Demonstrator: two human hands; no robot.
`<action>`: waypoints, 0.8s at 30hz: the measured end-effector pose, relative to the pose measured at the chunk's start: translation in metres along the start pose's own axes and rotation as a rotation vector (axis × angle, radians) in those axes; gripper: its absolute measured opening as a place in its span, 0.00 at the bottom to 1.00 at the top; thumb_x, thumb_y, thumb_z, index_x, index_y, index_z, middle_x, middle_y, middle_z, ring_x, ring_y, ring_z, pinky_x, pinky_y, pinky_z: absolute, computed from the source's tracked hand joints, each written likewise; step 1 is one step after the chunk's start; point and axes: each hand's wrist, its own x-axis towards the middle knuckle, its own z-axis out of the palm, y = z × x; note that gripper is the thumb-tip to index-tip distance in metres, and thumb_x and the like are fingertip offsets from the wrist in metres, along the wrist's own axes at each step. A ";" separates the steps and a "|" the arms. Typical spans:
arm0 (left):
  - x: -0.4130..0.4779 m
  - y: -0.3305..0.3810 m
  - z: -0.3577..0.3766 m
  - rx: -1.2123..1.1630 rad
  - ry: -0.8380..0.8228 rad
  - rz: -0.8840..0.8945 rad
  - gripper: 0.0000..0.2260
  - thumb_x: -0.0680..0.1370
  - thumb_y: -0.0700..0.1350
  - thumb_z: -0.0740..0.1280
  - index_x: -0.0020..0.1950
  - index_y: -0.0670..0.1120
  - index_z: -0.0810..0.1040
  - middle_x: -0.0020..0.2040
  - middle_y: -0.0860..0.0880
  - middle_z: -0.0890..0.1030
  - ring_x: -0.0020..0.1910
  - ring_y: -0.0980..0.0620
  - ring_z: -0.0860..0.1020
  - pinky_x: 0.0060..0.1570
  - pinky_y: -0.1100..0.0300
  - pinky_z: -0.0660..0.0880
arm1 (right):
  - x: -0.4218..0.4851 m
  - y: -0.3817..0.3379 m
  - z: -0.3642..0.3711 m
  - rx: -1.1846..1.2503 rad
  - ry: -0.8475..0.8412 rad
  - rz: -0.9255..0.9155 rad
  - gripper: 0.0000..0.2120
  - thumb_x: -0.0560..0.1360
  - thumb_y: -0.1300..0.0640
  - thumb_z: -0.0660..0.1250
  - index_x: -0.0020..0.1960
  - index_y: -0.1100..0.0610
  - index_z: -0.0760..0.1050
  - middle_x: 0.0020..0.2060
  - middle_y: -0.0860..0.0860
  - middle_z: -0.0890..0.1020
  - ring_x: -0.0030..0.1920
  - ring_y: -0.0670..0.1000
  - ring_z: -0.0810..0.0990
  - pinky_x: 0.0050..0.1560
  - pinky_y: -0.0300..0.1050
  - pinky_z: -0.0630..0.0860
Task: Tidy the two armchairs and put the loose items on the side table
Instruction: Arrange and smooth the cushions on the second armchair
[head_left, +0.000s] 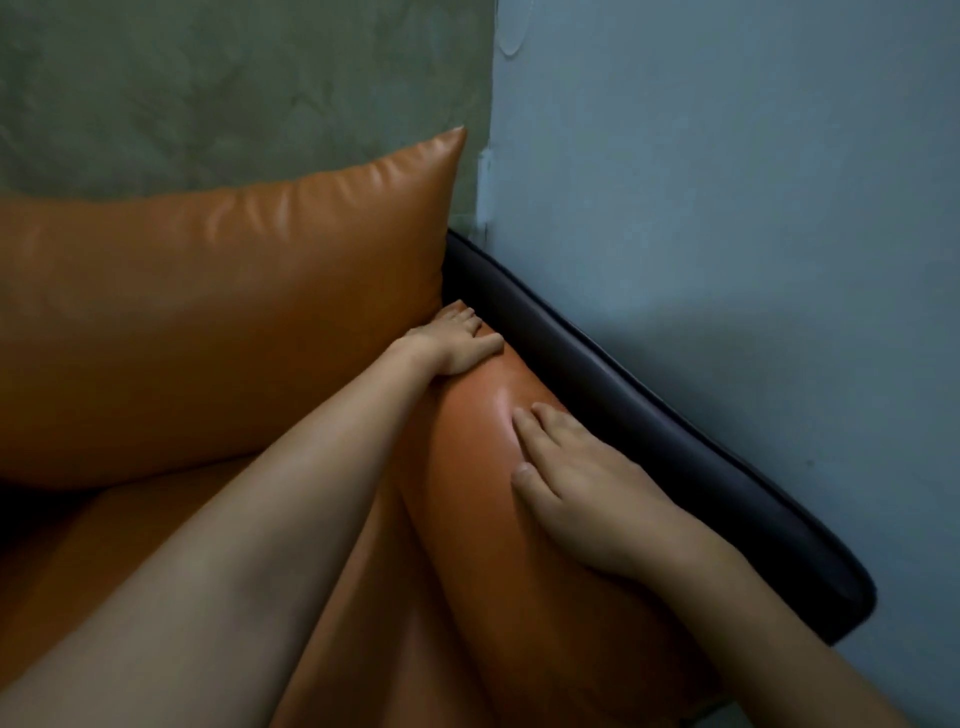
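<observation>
**Both hands flat on the side cushion of the armchair**

Head view is looking down into the right rear corner of an orange leather armchair (130, 519).

- Left hand (457, 340): reaching across to the far end of the side cushion (467, 467), lying on top of it where it is meeting the back cushion (218, 322). Fingers are extended and draping over the cushion's end. It is gripping nothing; the fingertips are partly blurred.
- Right hand (587, 493): lying palm-down on the same cushion, nearer the camera. Fingers are straight and together, thumb out to the side. It is pressing on the leather and holding nothing.
- Side cushion: standing on edge along the chair's right side, right against the dark padded arm frame (649, 415).
- Back cushion: leaning upright at the rear, its pointed corner sticking up.
- The frame is sitting tight against a blue wall (727, 208), with a grey-green wall (234, 93) running behind the back cushion.
</observation>
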 end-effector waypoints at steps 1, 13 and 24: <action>0.003 0.002 -0.002 0.007 -0.014 -0.019 0.35 0.81 0.66 0.50 0.82 0.48 0.53 0.83 0.49 0.48 0.81 0.50 0.44 0.79 0.47 0.45 | -0.011 0.000 0.000 -0.012 -0.007 -0.004 0.30 0.85 0.42 0.47 0.82 0.45 0.38 0.81 0.46 0.42 0.81 0.46 0.41 0.77 0.43 0.43; -0.113 0.013 0.028 -0.126 0.119 0.162 0.29 0.83 0.63 0.47 0.82 0.53 0.50 0.82 0.55 0.47 0.81 0.54 0.44 0.76 0.37 0.47 | -0.140 0.025 0.058 -0.052 0.352 0.086 0.30 0.80 0.38 0.51 0.80 0.46 0.57 0.79 0.45 0.61 0.80 0.47 0.56 0.78 0.57 0.55; -0.234 0.076 0.053 -0.066 0.274 0.569 0.26 0.84 0.60 0.47 0.82 0.54 0.52 0.82 0.58 0.50 0.80 0.61 0.43 0.78 0.48 0.44 | -0.155 -0.007 0.061 0.180 0.535 0.189 0.33 0.79 0.42 0.48 0.81 0.54 0.54 0.79 0.51 0.61 0.80 0.49 0.53 0.79 0.49 0.35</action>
